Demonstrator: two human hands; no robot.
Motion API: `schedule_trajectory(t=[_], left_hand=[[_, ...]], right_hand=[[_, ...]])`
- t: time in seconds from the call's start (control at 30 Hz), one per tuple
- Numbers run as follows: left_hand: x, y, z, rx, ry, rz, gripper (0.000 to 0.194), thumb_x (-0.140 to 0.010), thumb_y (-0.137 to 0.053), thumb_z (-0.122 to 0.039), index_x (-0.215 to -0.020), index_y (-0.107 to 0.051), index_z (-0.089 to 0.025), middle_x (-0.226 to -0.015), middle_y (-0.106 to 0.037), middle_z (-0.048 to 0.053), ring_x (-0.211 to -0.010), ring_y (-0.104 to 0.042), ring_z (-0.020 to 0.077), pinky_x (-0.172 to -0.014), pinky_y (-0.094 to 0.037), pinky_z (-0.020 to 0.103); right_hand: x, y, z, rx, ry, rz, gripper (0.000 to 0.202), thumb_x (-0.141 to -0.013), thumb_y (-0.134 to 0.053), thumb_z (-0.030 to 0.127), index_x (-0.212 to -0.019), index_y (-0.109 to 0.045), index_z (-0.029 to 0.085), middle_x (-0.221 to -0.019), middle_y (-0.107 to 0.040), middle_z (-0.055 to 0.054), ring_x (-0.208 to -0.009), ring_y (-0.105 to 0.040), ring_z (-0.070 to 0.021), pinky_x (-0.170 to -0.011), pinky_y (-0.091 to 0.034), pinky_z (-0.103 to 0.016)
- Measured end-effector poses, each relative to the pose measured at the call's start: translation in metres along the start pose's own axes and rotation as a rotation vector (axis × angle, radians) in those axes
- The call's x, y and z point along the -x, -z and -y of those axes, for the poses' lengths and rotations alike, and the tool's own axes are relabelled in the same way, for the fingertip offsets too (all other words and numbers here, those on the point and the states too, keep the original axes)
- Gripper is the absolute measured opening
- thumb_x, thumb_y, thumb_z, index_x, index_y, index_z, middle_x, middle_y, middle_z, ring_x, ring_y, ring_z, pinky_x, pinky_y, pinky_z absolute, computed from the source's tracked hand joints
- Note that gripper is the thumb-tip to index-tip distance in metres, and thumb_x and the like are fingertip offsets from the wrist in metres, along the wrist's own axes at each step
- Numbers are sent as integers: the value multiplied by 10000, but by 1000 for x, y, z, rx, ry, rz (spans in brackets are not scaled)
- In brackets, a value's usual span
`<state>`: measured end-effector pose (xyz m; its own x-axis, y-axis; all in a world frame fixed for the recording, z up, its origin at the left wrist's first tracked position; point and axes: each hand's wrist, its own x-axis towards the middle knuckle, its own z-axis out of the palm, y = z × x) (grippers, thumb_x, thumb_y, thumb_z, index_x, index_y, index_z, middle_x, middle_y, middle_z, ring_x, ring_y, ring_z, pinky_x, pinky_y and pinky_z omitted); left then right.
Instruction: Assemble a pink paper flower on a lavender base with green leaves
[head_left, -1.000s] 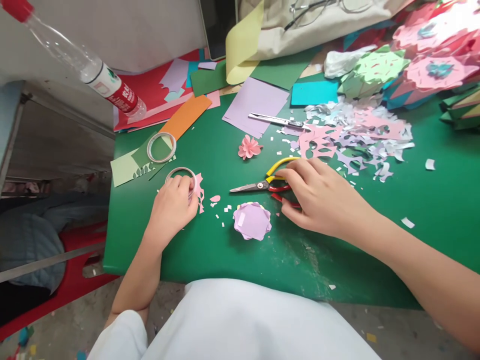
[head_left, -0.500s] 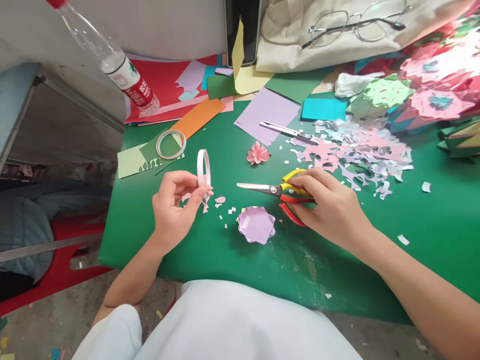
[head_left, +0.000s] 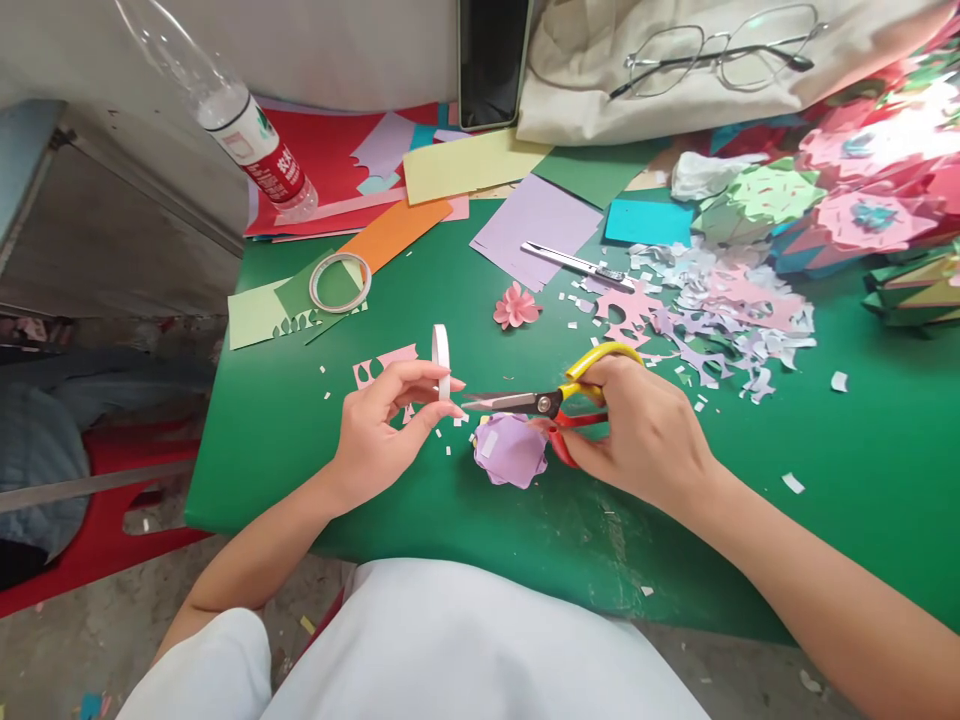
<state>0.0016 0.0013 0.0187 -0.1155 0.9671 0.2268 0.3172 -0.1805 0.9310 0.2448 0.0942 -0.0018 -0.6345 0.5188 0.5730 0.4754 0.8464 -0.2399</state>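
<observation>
My left hand (head_left: 382, 430) pinches a narrow roll of white tape (head_left: 441, 362), held upright between thumb and fingers. My right hand (head_left: 645, 430) grips scissors (head_left: 544, 403) with one yellow and one red handle. The blade tips reach close to my left fingertips; whether they touch anything there is too small to tell. Just below the blades lies a purple layered paper piece (head_left: 510, 450) with a scalloped edge and a small white strip (head_left: 490, 445) on top. A pink paper flower (head_left: 516, 306) rests farther back on the green table (head_left: 420, 515).
A second tape roll (head_left: 340, 282) lies at left near a plastic bottle (head_left: 262, 160). Behind are a utility knife (head_left: 577, 263), purple sheets (head_left: 532, 220) and yellow paper (head_left: 472, 165). Paper scraps (head_left: 720, 310) pile at right, near finished paper flowers (head_left: 862, 220). Glasses (head_left: 712, 55) lie on a cloth bag (head_left: 570, 80).
My left hand has moved right with the tape roll. The scissors have come left and slightly down, closer to the left fingertips. The raised yellow paper at the back now lies flat.
</observation>
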Motion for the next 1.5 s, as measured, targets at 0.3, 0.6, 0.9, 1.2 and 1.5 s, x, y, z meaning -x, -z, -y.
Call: schedule_trajectory(t=[0.3,0.6,0.9,1.2,1.5], left_hand=[[4,-7,5,-82,-115,29,221,-886,-666,-43,-1036,-636,-202,-879,-750,-3,-788,-758,122,-759,-654,227],[5,-8,5,1,-186,34,172,-907,-638,-28,-950,-627,-194,-964,-764,24,-756,-763,117,-739,-671,232],[5,-9,2,17,-127,112,300,-898,-718,-141,-1172,-627,-221,-1085,-769,68,-857,-791,174,-799,-674,279],[1,-10,2,-80,-331,110,208,-909,-598,-20,-944,-667,-213,-928,-766,60,-849,-749,164,-696,-610,260],[1,-12,1,-167,-345,48,243,-893,-591,4,-760,-640,-194,-966,-787,33,-869,-773,138,-708,-626,208]], right_hand=[[-2,3,6,181,-2,1,423,-863,-620,572,-956,-551,165,-782,-540,-77,-697,-486,-221,-604,-425,-345],[-5,9,9,257,32,5,373,-890,-612,536,-940,-565,170,-765,-555,-73,-692,-448,-214,-621,-442,-348],[-10,19,6,293,66,-7,365,-884,-635,539,-971,-538,198,-775,-601,-78,-725,-516,-242,-666,-478,-354],[-12,22,7,399,121,-116,284,-848,-702,445,-859,-566,196,-727,-644,-70,-659,-524,-195,-588,-450,-302],[-11,22,9,539,114,-216,307,-805,-759,403,-678,-568,199,-553,-588,30,-499,-427,-98,-409,-250,-244]])
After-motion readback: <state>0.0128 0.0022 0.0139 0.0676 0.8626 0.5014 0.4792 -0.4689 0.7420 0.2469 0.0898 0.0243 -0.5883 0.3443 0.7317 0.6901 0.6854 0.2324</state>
